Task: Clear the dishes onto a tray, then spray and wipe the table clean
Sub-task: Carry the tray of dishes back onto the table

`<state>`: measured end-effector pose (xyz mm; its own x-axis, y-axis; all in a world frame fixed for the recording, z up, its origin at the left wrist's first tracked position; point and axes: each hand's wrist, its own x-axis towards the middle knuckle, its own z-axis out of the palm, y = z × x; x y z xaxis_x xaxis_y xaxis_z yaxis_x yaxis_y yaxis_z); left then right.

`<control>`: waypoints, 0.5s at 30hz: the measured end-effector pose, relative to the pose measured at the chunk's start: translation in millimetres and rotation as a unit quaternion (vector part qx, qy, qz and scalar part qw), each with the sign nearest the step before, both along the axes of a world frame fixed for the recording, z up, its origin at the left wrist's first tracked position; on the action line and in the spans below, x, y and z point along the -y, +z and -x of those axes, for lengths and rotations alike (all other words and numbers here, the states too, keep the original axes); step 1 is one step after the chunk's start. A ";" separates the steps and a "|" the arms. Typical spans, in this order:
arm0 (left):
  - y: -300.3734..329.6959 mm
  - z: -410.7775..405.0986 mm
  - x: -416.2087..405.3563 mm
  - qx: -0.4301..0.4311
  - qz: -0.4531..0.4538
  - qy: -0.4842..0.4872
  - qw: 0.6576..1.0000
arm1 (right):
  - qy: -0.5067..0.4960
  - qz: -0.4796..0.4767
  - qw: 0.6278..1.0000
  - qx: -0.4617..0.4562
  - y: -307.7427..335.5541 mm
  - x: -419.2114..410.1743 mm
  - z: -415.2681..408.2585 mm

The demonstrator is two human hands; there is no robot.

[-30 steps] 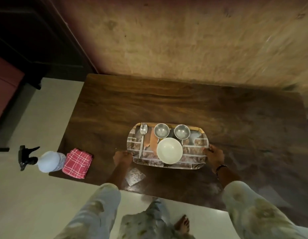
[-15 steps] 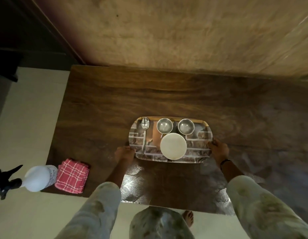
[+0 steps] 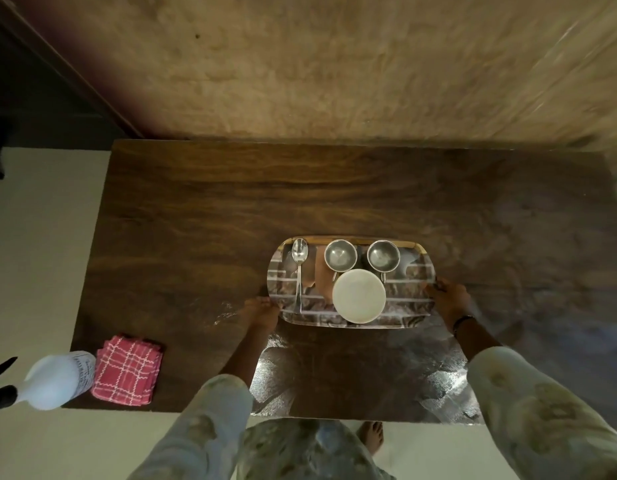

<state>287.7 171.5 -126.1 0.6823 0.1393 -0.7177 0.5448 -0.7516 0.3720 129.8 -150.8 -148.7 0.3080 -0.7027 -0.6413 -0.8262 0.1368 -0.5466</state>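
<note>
dark wooden desk against a rough tan wall. left hand and right hand each grasp an end of the brick-patterned rectangular tray. between them on it: white round bowl, two small steel cups, steel spoon. well left of the left hand, red checked cloth beside white spray bottle.

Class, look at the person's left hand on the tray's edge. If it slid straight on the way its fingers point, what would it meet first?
The left hand grips the tray at its left end, fingers pointing right, across it. Going straight on, it would probably meet the spoon first, near its handle, before the white bowl. Depth is hard to judge.
</note>
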 end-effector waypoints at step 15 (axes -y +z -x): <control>-3.9 6.0 -8.1 -0.002 0.101 0.069 0.993 | 0.099 0.047 0.993 -0.032 36.8 -2.1 -8.5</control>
<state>281.7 179.6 -130.0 0.6634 0.0843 -0.7435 0.6390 -0.5807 0.5044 138.3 -148.7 -111.9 0.4060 -0.6906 -0.5985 -0.8657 -0.0810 -0.4939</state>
